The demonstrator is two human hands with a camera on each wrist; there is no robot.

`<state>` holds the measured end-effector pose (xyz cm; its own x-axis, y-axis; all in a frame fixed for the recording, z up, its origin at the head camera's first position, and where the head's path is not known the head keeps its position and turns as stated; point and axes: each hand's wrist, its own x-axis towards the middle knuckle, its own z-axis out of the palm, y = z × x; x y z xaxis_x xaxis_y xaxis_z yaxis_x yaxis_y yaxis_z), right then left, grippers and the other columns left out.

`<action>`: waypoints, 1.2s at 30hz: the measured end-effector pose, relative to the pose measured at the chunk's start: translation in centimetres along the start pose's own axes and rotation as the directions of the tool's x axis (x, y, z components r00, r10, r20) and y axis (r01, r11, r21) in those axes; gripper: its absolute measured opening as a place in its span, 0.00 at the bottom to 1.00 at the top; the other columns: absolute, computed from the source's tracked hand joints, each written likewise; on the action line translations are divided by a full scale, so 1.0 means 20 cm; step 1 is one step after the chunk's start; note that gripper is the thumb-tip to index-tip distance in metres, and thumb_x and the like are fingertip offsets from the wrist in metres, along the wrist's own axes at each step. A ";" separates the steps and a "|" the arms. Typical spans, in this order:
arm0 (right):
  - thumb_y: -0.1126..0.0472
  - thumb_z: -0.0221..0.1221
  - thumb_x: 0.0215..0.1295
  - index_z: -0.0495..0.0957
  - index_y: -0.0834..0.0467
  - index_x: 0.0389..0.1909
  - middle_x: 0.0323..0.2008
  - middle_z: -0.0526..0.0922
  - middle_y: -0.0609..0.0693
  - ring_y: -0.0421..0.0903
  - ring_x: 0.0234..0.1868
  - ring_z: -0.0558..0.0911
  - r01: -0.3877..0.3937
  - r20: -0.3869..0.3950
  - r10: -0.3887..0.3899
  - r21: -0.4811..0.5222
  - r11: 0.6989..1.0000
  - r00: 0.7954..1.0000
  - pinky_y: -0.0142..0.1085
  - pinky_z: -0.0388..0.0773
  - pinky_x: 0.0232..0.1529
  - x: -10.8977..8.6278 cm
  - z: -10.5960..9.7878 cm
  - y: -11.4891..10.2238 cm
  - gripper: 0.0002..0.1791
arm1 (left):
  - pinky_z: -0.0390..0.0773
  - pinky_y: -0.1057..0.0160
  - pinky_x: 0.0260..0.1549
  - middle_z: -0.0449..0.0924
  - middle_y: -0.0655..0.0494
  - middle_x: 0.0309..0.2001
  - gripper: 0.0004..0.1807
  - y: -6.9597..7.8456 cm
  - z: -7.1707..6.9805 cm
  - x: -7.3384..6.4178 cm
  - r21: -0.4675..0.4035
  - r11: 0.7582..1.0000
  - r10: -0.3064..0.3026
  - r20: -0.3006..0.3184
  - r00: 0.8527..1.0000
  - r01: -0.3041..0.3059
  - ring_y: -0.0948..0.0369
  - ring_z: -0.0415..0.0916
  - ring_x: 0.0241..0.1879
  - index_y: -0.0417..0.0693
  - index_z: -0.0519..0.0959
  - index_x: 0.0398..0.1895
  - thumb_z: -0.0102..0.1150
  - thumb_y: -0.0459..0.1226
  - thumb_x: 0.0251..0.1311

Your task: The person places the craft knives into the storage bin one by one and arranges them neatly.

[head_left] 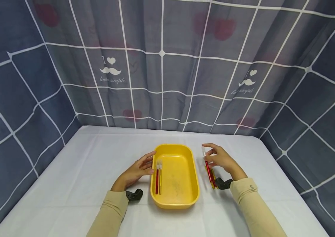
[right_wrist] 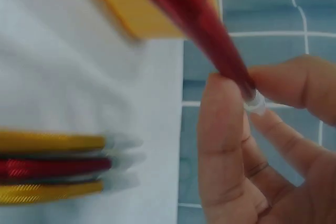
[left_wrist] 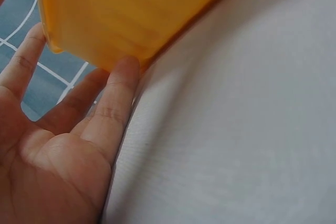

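Observation:
My right hand (head_left: 220,158) pinches a red craft knife (right_wrist: 202,30) near its clear-capped end, between thumb and fingertip, tilted above the table. Below it lie two gold craft knives (right_wrist: 52,141) with a red one (right_wrist: 58,167) between them, side by side on the cloth, all with clear caps. My left hand (head_left: 137,171) touches the left side of a yellow tray (head_left: 179,187), its fingers fairly straight against the outer wall (left_wrist: 121,14). Inside the tray, along its left wall, a red craft knife (head_left: 156,181) and a gold one (head_left: 160,181) lie parallel, caps toward the back.
A white cloth (head_left: 96,171) covers the table. Dark grey-blue curtains (head_left: 143,72) with white grid lines stand behind it and on both sides. Black wrist cameras (head_left: 134,195) sit at both cuffs.

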<state>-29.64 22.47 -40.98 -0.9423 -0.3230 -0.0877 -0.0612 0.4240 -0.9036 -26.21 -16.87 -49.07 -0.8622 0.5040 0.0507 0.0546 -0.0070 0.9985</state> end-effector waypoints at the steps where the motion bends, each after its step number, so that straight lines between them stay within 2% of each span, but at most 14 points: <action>1: 0.73 0.62 0.72 0.65 0.70 0.77 0.42 0.79 0.58 0.45 0.35 0.86 0.008 0.006 -0.008 0.000 1.000 1.000 0.40 0.91 0.38 0.00 0.01 -0.01 0.34 | 0.63 0.39 0.77 0.52 0.31 0.83 0.47 0.00 0.00 0.00 0.001 1.000 0.005 0.004 1.000 -0.005 0.34 0.55 0.81 0.45 0.52 0.89 0.67 0.33 0.74; 6: 0.72 0.62 0.73 0.66 0.69 0.77 0.42 0.79 0.57 0.46 0.36 0.86 0.025 0.021 -0.026 0.039 0.999 0.999 0.41 0.91 0.39 0.00 0.04 -0.09 0.33 | 0.64 0.42 0.77 0.51 0.31 0.84 0.46 0.00 0.00 -0.01 -0.006 1.000 0.013 0.010 1.000 -0.013 0.34 0.54 0.82 0.45 0.51 0.89 0.65 0.31 0.74; 13: 0.72 0.62 0.74 0.64 0.71 0.77 0.42 0.78 0.56 0.45 0.36 0.85 0.035 0.055 -0.040 0.089 0.995 0.998 0.38 0.90 0.38 0.00 0.09 -0.13 0.34 | 0.65 0.44 0.77 0.50 0.30 0.84 0.47 -0.02 0.00 -0.01 -0.021 1.000 -0.005 0.010 1.000 0.005 0.34 0.53 0.82 0.44 0.51 0.89 0.66 0.31 0.73; 20: 0.71 0.62 0.76 0.63 0.69 0.79 0.46 0.79 0.58 0.46 0.40 0.86 0.036 0.088 -0.046 0.117 0.993 0.995 0.43 0.91 0.43 0.02 0.15 -0.16 0.34 | 0.64 0.41 0.77 0.50 0.32 0.84 0.48 0.00 0.00 -0.01 -0.018 1.000 0.005 0.006 1.000 -0.005 0.35 0.55 0.82 0.46 0.52 0.89 0.68 0.32 0.73; 28: 0.72 0.62 0.75 0.63 0.68 0.80 0.46 0.78 0.57 0.45 0.40 0.86 -0.012 0.113 -0.010 0.188 0.982 0.994 0.41 0.91 0.42 0.06 0.24 -0.19 0.35 | 0.63 0.40 0.77 0.50 0.32 0.84 0.48 0.01 -0.01 -0.01 -0.007 1.000 0.002 0.003 1.000 -0.002 0.35 0.55 0.82 0.46 0.52 0.89 0.68 0.33 0.73; 36: 0.73 0.60 0.76 0.63 0.67 0.80 0.45 0.78 0.57 0.45 0.41 0.86 -0.034 0.146 0.005 0.196 0.980 0.989 0.42 0.91 0.43 0.10 0.31 -0.23 0.34 | 0.64 0.41 0.77 0.50 0.31 0.84 0.48 0.00 -0.01 0.00 -0.002 1.000 -0.005 -0.003 1.000 0.005 0.35 0.55 0.82 0.46 0.52 0.89 0.69 0.33 0.72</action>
<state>-29.15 14.59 -39.52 -0.8845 -0.4409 -0.1526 0.0367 0.2603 -0.9648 -26.29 -16.99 -49.13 -0.8641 0.5012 0.0461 0.0498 -0.0061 0.9987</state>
